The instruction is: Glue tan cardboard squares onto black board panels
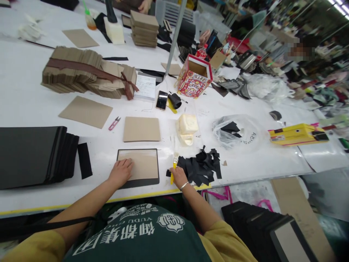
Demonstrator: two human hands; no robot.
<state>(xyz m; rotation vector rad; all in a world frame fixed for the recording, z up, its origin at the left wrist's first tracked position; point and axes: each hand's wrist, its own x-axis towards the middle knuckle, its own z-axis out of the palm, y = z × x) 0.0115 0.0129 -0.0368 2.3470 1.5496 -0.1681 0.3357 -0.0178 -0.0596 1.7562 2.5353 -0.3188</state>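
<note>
My left hand (121, 173) lies with its fingers on the left part of a beige board (144, 165). Under that board is a black sheet (140, 182), its margin showing along the edges, widest at the near side. My right hand (179, 177) is closed around the yellow handle of a brush (175, 163), bristles pointing away from me. Beside that hand spreads a heap of black scraps (200, 163). Beyond the brush stands a whitish glue-smeared container (187, 127). Another beige board (141, 129) lies just past the one under my left hand.
Stacked black sheets (29, 156) fill the left side. Farther back are a tied bundle of boards (81, 72), thread snips (114, 123), a phone (161, 100) and a red patterned box (195, 76). Rightward lie a plastic bag (248, 133) and a yellow box (297, 134). A metal pole (176, 38) rises mid-table.
</note>
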